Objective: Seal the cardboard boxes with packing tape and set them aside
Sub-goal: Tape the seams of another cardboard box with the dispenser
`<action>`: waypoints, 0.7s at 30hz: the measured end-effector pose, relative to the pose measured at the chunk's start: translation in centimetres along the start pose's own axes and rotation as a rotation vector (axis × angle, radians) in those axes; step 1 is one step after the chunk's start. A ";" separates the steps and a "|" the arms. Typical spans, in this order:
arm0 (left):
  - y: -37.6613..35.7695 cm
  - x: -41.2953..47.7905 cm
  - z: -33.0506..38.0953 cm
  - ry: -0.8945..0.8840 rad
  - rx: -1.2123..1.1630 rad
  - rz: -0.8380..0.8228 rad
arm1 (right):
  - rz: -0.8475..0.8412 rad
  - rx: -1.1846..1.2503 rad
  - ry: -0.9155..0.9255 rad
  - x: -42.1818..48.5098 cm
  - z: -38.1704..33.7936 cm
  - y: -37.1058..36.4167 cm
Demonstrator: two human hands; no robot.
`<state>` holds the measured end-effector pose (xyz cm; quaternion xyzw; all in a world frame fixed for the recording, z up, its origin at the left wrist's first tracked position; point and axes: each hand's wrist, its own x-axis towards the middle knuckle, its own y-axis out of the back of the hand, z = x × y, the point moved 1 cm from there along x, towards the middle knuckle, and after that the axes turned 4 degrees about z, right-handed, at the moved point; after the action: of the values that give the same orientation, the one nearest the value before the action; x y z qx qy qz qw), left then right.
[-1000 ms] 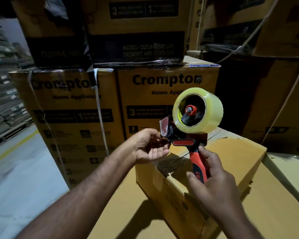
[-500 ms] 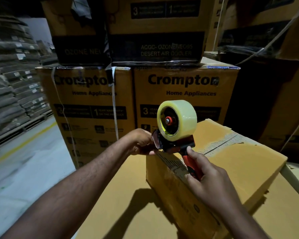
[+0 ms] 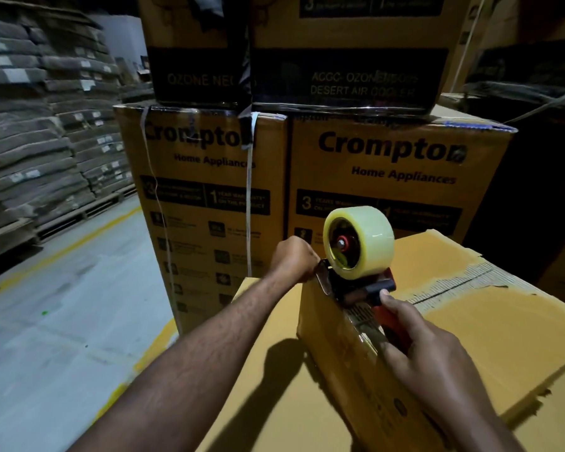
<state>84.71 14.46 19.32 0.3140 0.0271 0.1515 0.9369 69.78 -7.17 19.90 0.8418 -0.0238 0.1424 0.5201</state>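
Head view: taping is just starting on 1 box.
- Right hand (image 3: pixel 437 363) has its fingers wrapped round the handle of the red-and-black tape dispenser (image 3: pixel 369 290), which carries a roll of clear yellowish packing tape (image 3: pixel 371 236).
- The dispenser nose sits on the left end of the centre seam of the plain brown cardboard box (image 3: pixel 503 324).
- Left hand (image 3: pixel 294 261) is at that box edge, touching the dispenser front. Its fingers are curled under and hidden, so I cannot tell if they pinch the tape end.
- Next move, my read: anchor the tape end on the side face, then drag the dispenser along the seam, pressed down.
- Box flaps are closed and the contents are hidden. The box rests on a larger flat cardboard carton (image 3: pixel 258 402).
- Printed yellow Crompton cartons (image 3: pixel 388 177) are stacked behind, also closed.
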 end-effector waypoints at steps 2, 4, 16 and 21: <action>-0.2 0.2 -0.3 -0.034 0.058 0.042 | -0.004 0.034 -0.028 0.1 0.2 -0.1; -0.6 0.5 -0.4 -0.068 0.097 0.076 | -0.014 0.050 -0.046 0.2 0.3 -0.1; 1.8 2.5 -2.2 0.065 -0.057 -0.110 | -0.012 0.027 -0.039 0.0 -0.2 -0.1; 2.1 3.0 -2.4 0.086 -0.190 -0.151 | 0.017 0.007 -0.004 -0.6 -0.6 -0.1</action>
<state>86.63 18.32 18.77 0.2141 0.0761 0.0960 0.9691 69.14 -6.64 19.87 0.8436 -0.0315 0.1450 0.5160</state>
